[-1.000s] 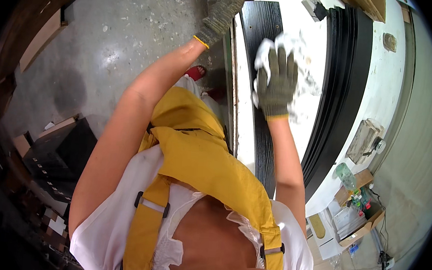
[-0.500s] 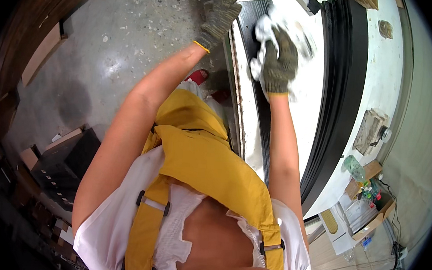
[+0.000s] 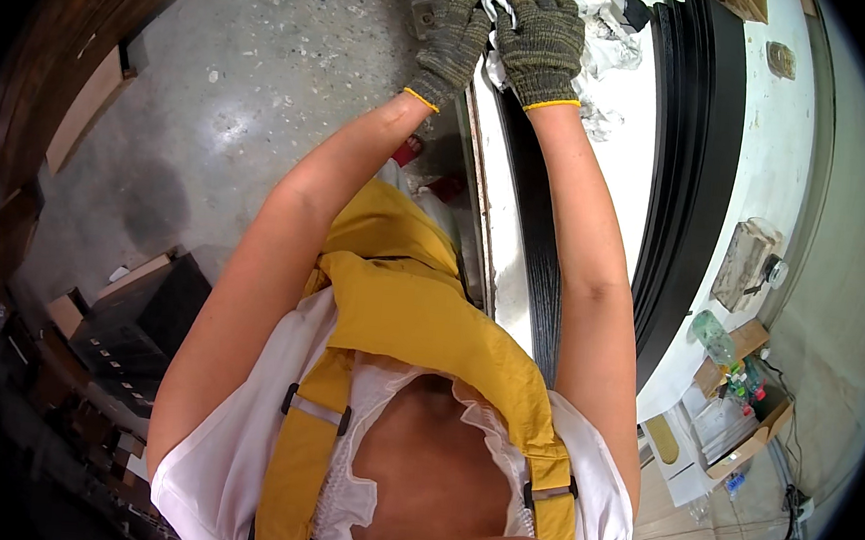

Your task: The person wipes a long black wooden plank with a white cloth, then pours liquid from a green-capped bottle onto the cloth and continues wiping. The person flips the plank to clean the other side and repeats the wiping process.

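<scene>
Both my hands wear dark green knitted gloves with yellow cuffs and meet at the far end of a long black board [image 3: 541,268]. A crumpled white cloth [image 3: 498,2] is bunched in my right hand [image 3: 540,45], which is closed over the board, and a twist of it shows between the two gloves. My left hand [image 3: 453,51] is at the board's left side, right beside the cloth. Its fingers are drawn together, but what they grip is hidden. More white cloth or crumpled sheet [image 3: 614,47] lies to the right of my right hand.
A row of black boards [image 3: 695,168] stands along the right of the white worktable [image 3: 777,144]. A worn block [image 3: 744,262], a green bottle [image 3: 714,335] and an open carton [image 3: 757,433] are farther right. Black cabinets [image 3: 138,325] stand on the concrete floor [image 3: 256,67] at left.
My right hand has moved up and left from the middle of the board to its far end. My left hand has shifted slightly right and its spread fingers have come together.
</scene>
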A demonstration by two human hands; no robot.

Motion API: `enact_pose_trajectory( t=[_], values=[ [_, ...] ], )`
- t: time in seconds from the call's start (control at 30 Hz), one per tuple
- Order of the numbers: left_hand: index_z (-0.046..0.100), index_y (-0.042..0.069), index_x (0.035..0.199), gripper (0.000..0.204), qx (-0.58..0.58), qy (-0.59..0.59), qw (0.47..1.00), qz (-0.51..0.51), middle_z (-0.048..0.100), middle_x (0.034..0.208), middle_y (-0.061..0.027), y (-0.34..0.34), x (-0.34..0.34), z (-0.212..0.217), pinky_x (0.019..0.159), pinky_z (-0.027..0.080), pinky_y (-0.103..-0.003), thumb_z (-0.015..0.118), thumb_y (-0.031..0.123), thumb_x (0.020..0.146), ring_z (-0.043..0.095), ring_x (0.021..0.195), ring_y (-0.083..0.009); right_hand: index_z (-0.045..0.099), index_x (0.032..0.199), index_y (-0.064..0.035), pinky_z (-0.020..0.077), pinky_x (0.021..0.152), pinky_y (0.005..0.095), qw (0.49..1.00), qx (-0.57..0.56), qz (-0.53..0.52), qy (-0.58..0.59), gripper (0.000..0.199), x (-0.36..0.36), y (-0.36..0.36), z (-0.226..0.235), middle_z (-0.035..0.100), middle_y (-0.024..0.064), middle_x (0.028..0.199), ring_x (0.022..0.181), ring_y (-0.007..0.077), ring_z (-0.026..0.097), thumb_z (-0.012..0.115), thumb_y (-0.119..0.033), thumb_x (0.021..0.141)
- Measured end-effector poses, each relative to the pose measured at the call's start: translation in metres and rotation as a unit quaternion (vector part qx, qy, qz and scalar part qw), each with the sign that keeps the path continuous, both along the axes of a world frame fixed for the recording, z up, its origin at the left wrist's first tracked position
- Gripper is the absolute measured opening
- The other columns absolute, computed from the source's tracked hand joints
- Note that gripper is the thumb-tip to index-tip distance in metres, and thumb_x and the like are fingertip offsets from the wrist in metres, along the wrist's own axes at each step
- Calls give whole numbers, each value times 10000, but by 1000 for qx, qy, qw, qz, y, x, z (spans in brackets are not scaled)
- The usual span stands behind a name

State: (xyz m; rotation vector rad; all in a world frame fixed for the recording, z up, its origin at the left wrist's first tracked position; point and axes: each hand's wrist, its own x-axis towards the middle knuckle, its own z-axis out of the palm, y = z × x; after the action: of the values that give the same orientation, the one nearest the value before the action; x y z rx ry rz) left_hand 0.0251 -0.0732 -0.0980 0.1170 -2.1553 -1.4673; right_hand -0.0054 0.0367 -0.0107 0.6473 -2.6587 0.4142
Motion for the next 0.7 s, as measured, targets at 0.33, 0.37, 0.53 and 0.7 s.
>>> enact_pose_trajectory(
  t=[0.33, 0.37, 0.53, 0.7],
  values=[
    [454, 17, 1423, 478, 134, -72, 979, -134, 247, 1581, -217, -14, 12, 32, 1188, 208, -436, 507, 200, 985, 277, 1433, -356, 709, 1011, -159, 487, 853, 452, 988, 36, -145, 25, 217, -22, 19, 14, 660, 96, 1103, 982, 319, 613, 653, -213, 809],
    [422, 4, 1444, 506, 86, -59, 988, -114, 248, 1581, -220, -16, 11, 32, 1187, 211, -434, 502, 200, 985, 284, 1426, -355, 708, 1017, -150, 487, 863, 451, 989, -14, -124, 74, 228, -11, 17, 14, 659, 104, 1104, 989, 323, 612, 666, -195, 797],
    [421, -33, 1427, 514, 120, 5, 990, -73, 234, 1583, -251, -8, -3, 8, 1194, 215, -424, 490, 166, 959, 247, 1456, -373, 702, 1012, -133, 480, 866, 451, 999, -32, 5, 36, 267, 16, -12, 24, 662, 108, 1052, 968, 335, 601, 716, -185, 750],
    [635, 39, 1229, 331, 14, -4, 999, -48, 278, 1568, -247, -19, -5, -5, 1184, 244, -425, 556, 158, 930, 295, 1431, -385, 693, 1056, -153, 472, 859, 447, 998, -11, -48, 41, 232, 18, -4, 14, 672, 78, 1067, 961, 284, 614, 637, -193, 835]
  ],
)
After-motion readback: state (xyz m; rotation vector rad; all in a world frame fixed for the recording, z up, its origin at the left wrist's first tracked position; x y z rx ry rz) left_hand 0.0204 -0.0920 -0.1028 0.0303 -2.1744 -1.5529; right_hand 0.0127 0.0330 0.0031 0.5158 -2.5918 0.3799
